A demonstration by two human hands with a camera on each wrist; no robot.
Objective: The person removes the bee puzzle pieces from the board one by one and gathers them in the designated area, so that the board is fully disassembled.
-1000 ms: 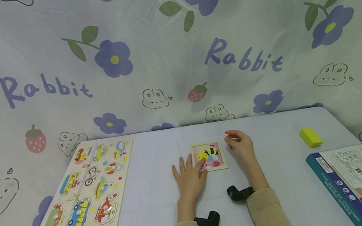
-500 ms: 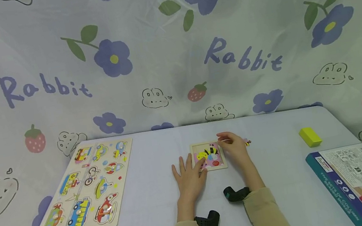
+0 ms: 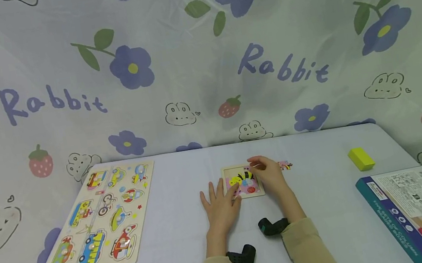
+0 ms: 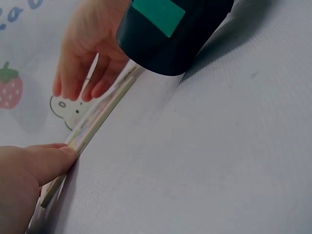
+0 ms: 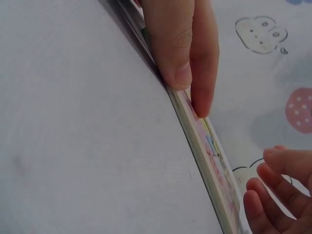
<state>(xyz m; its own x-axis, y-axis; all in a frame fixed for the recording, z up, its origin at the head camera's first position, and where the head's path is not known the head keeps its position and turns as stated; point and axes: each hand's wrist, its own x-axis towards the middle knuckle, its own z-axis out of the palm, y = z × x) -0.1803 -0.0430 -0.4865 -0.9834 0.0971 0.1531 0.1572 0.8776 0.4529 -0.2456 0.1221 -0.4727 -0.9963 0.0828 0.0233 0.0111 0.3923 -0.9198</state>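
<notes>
A small framed wooden puzzle (image 3: 261,190) with a yellow-and-black bee picture lies on the white table. Bare wood shows along its upper left part. My left hand (image 3: 221,210) is spread flat at its left side, the thumb resting on the frame's edge in the left wrist view. My right hand (image 3: 271,174) reaches over the upper right corner, fingers pointing down and fairly straight. No loose piece shows between thumb and fingers in the right wrist view. Just right of that hand lies a pink puzzle piece (image 3: 285,165) with yellow and dark stripes, partly hidden behind it.
A large peg puzzle board (image 3: 138,216) with vehicle pictures lies at the left. On the right are a yellow block (image 3: 362,159) and a flat printed box (image 3: 407,192). A patterned cloth (image 3: 183,62) hangs behind the table's far edge.
My right hand has moved left from beside the puzzle to over its upper right corner, uncovering the striped piece on the table. The left hand has stayed put.
</notes>
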